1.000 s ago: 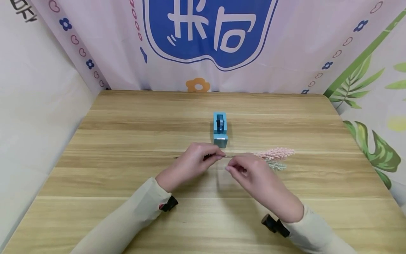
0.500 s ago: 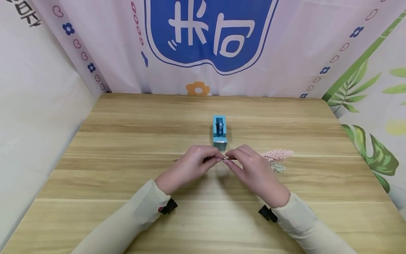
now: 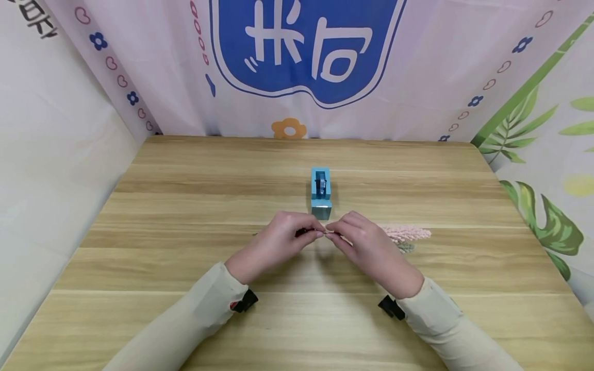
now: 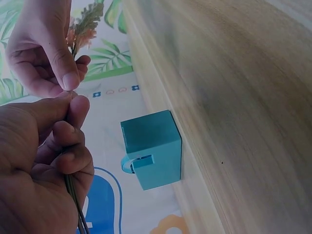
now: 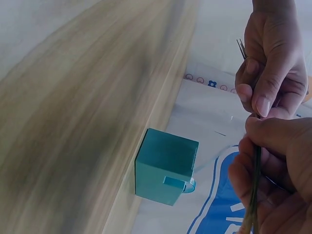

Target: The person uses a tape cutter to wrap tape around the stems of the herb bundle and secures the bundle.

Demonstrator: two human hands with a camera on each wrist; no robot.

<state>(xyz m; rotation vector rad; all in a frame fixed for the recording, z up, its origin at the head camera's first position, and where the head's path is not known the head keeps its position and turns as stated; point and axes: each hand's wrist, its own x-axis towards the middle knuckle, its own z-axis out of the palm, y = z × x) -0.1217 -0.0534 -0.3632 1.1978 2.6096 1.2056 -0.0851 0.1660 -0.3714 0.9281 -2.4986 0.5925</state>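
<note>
A bunch of artificial flowers, with a pink flower spike and a pale green one, lies sideways across both hands in the head view. Its thin dark stems run through the curled fingers of my left hand, and their ends poke out beyond it. My right hand pinches the same stems between thumb and forefinger, on the flower side. Thumb tips and fingertips of both hands meet at one spot, which they largely hide.
Just beyond the fingertips stands a blue tape dispenser with a roll of tape inside, its cutter end facing me. The wood-grain table spreads around it. Printed curtains hang behind the table and at its sides.
My right hand, apart from the left one a second ago, has moved left to its fingertips and pinches the stems there. The pink and green flower spikes have shifted slightly.
</note>
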